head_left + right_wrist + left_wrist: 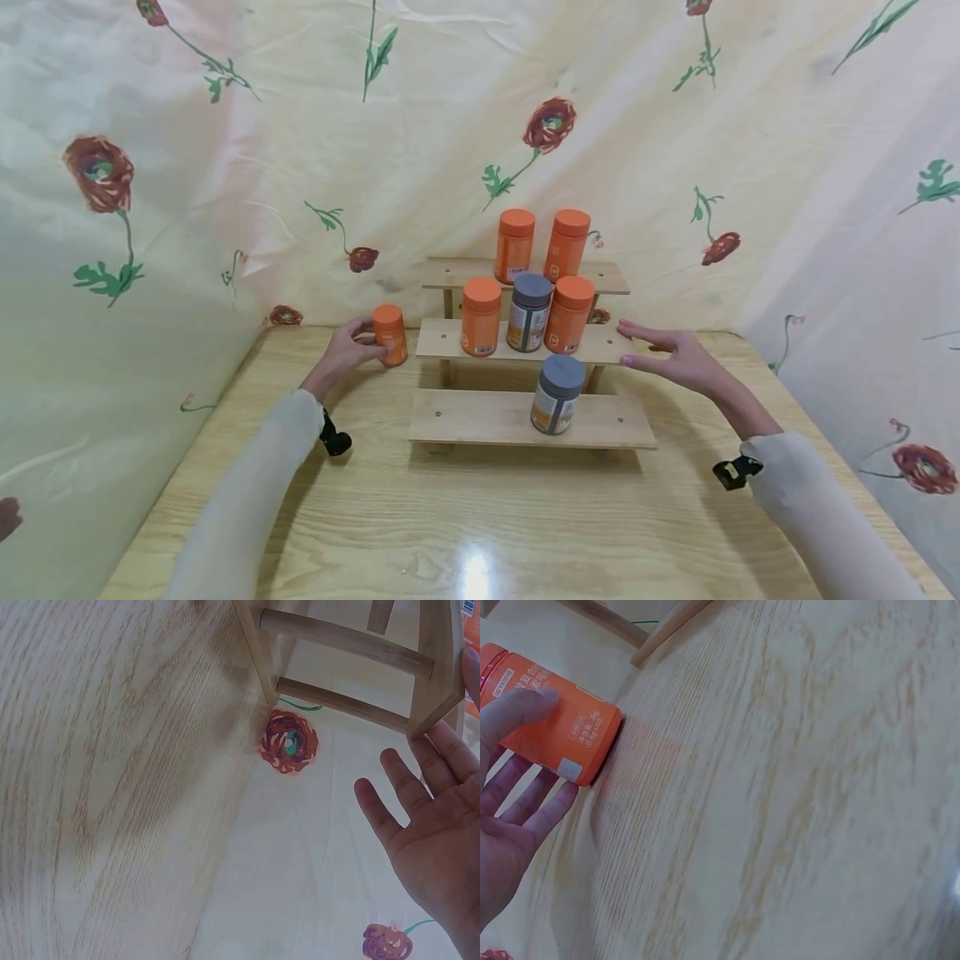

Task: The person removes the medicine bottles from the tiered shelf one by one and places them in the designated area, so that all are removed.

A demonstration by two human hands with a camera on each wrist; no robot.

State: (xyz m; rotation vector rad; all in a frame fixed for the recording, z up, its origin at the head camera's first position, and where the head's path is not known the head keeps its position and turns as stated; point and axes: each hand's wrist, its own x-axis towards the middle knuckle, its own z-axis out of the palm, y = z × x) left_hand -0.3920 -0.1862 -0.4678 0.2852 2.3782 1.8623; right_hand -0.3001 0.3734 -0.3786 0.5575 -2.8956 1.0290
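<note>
My left hand (351,348) grips an orange supplement jar (389,336) just left of the wooden tiered rack (480,417). In the left wrist view its thumb lies across the printed label of the orange jar (562,720), fingers behind; the jar's base is right at the tabletop. At the rack's right side, my right hand (675,358) has its fingers extended, fingertips at the end of the middle shelf. Two orange jars (514,246) stand on the top shelf. A grey-lidded jar (528,312) stands between two orange jars (481,317) on the middle one. Another grey-lidded jar (557,394) stands on the bottom shelf.
The rack stands on a light wood-grain table (450,517). Behind and beside the table hangs a pale cloth with red flowers (300,150). A black wrist strap mount (335,435) sits at the left cuff, another mount (737,472) at the right.
</note>
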